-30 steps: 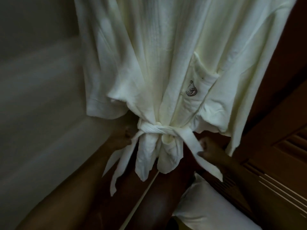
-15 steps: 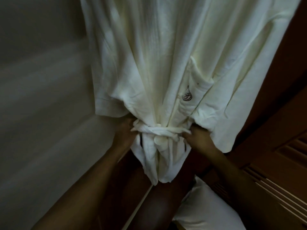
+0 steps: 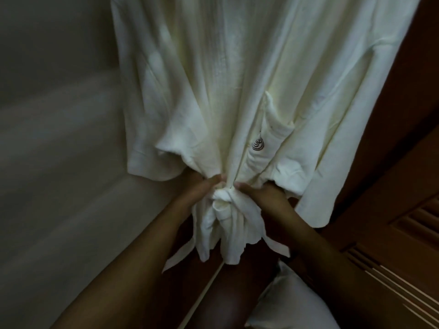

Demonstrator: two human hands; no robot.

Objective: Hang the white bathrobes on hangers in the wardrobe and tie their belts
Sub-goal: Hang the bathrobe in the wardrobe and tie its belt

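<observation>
Both hands have closed in toward the middle since half a second ago, when they sat well apart at either end of the waistband; the belt (image 3: 223, 198), then a flat band, is now drawn into a small tight knot and the cloth below it is bunched narrower

The left hand (image 3: 198, 194) grips the belt just left of the knot: its fingers (image 3: 215, 180) are curled together and pressed against the gathered cloth, with the rest of them hidden behind the folds. The right hand (image 3: 266, 198) holds the belt on the other side, fingertips (image 3: 241, 186) together and tucked in, touching the knot, knuckles facing up. The two hands nearly meet across the knot. Each forearm rises from a lower corner of the view, the left from lower left and the right from lower right, wrists roughly level

The white bathrobe (image 3: 225, 79) hangs upright from above the view's top edge, cinched at the waist between the hands. Its pocket (image 3: 275, 129) carries a small dark emblem (image 3: 257, 146) just above the right hand. One belt tail (image 3: 175, 257) hangs down beside the left forearm

A grey wall (image 3: 59, 162) lies to the left, a wooden louvred door (image 3: 408, 229) to the right, and a white pillow (image 3: 294, 305) sits low beside the right arm
</observation>
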